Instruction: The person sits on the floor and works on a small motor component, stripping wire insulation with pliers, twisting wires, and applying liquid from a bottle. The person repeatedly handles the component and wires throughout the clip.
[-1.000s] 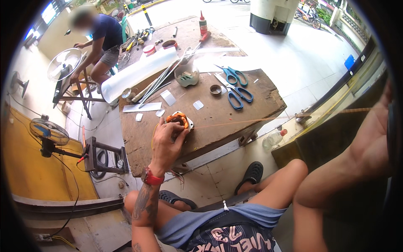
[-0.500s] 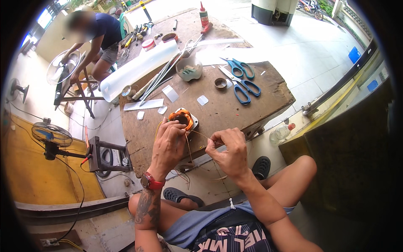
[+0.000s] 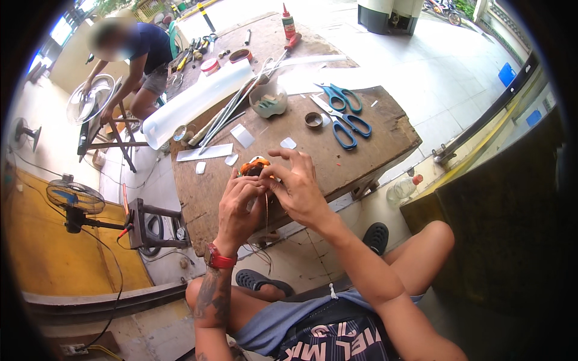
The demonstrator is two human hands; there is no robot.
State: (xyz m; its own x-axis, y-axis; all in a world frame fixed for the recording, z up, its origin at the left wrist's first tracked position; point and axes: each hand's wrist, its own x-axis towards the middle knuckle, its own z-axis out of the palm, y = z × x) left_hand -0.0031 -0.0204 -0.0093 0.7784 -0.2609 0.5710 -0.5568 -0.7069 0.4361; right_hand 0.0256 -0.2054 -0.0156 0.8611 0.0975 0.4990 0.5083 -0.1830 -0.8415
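Hands meet mid-frame, fingers bent, at the orange-wound ring point(image 3: 257, 162): left hand point(image 3: 236, 203) on its near side, right hand point(image 3: 299, 185) at its right. Whether either grips the ring or the hanging wire point(image 3: 267, 210), I cannot tell. On the surface point(image 3: 201, 207), 2 scissors point(image 3: 338, 114) lie upper right of centre.

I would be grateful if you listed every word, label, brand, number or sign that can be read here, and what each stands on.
Dark shirt with large pale print: letters and numerals show, partly cut off; not transcribed here.
Red-nozzled plastic bottle with a red-and-green label: printing too small to read.
Red-strapped wristwatch: face too small and blurred to read.
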